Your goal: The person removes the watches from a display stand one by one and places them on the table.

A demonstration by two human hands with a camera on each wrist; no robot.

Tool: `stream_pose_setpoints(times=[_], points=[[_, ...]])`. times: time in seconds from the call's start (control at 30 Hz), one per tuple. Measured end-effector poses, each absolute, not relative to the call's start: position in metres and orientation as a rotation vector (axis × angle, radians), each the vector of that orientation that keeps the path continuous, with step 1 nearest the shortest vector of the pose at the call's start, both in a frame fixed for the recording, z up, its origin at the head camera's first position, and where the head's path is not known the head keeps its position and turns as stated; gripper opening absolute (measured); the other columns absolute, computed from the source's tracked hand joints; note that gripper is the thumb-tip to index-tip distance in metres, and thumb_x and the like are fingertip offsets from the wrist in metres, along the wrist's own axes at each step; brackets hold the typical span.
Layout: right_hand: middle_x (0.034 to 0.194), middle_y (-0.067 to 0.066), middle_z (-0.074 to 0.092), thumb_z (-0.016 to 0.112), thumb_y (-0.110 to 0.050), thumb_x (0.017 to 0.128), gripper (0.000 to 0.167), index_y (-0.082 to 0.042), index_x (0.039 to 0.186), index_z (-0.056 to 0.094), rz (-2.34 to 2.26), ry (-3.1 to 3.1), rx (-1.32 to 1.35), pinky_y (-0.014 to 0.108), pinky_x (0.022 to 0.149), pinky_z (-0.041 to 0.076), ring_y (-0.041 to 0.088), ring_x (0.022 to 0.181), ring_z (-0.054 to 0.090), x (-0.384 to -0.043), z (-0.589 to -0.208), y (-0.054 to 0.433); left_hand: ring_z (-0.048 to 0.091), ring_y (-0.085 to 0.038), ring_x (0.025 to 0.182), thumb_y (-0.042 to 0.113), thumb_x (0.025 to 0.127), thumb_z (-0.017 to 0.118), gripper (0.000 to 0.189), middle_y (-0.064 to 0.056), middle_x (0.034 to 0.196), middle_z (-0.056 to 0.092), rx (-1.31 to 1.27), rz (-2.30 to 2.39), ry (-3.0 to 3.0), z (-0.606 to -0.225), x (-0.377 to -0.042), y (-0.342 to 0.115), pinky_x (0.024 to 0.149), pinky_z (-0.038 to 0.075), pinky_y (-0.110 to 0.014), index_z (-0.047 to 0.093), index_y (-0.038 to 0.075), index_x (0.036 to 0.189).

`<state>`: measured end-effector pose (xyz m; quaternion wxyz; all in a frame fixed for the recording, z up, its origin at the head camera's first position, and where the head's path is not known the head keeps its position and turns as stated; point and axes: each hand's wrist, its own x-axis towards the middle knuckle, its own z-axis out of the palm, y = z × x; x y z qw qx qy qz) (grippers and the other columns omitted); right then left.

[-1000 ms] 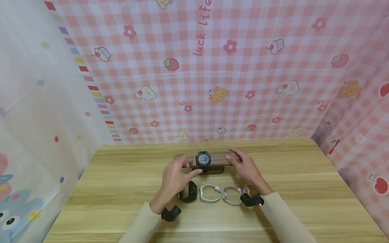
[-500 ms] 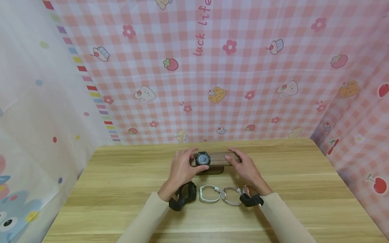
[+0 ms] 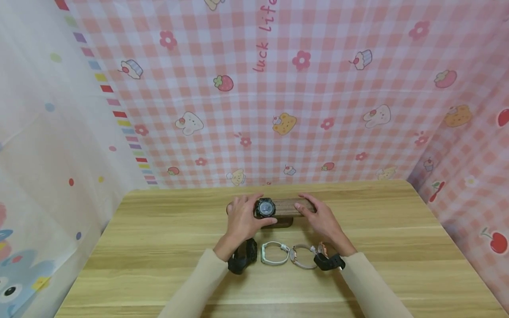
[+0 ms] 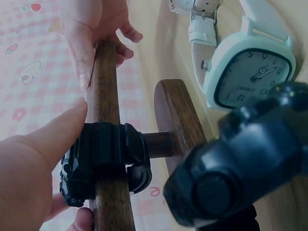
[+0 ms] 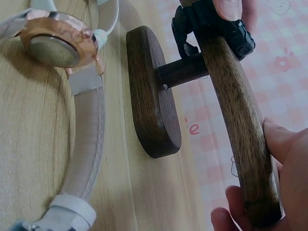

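Note:
A black digital-style watch (image 3: pixel 265 207) is strapped around the dark wooden bar of a T-shaped watch stand (image 3: pixel 287 208), left of the bar's middle. My left hand (image 3: pixel 238 221) holds this watch from its left side, thumb along the near side and fingers over the far side. At the bar's right end, my right hand (image 3: pixel 324 221) grips the wood between thumb and fingers. The right wrist view shows the stand's rounded base (image 5: pixel 151 96) on the table and the short post joining it to the bar (image 5: pixel 240 110).
In front of the stand lies a row of watches: a black one (image 3: pixel 251 251), a mint-green one (image 3: pixel 263 255), a rose-gold one with a pale strap (image 3: pixel 293 255), and another rose-gold one (image 3: pixel 321 249) partly behind the right wrist. A pink checked cloth (image 3: pixel 342 88) hangs behind the wooden table (image 3: pixel 381 229).
My left hand has come in from the left end of the bar, moving right and slightly away, and has closed around the watch. The right hand has stayed on the bar's end.

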<state>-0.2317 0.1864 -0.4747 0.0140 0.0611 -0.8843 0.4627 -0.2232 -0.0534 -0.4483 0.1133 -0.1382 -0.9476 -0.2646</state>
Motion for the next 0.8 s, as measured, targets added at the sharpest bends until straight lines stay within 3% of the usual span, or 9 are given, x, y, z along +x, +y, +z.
stream_pose_setpoints(times=[0.23, 0.8], points=[[0.148, 0.018, 0.048, 0.059, -0.041, 0.099, 0.053, -0.012, 0.143, 0.052, 1.444, -2.752, 0.195, 0.058, 0.106, 0.039, 0.04, 0.135, 0.046, -0.2318, -0.4749, 0.1865, 0.048, -0.028, 0.096, 0.048, 0.071, 0.086, 0.068, -0.008, 0.103, 0.062, -0.419, -0.784, -2.737, -0.4509, -0.2229, -0.0527, 0.084, 0.035, -0.046, 0.065, 0.018, 0.129], [0.148, 0.018, 0.048, 0.059, -0.043, 0.099, 0.054, -0.014, 0.144, 0.051, 1.458, -2.759, 0.19, 0.058, 0.106, 0.039, 0.04, 0.135, 0.045, -0.2303, -0.4734, 0.1872, 0.048, -0.025, 0.091, 0.048, 0.069, 0.086, 0.064, -0.006, 0.097, 0.062, -0.428, -0.745, -2.724, -0.4485, -0.2226, -0.0552, 0.077, 0.037, -0.041, 0.068, 0.022, 0.126]])
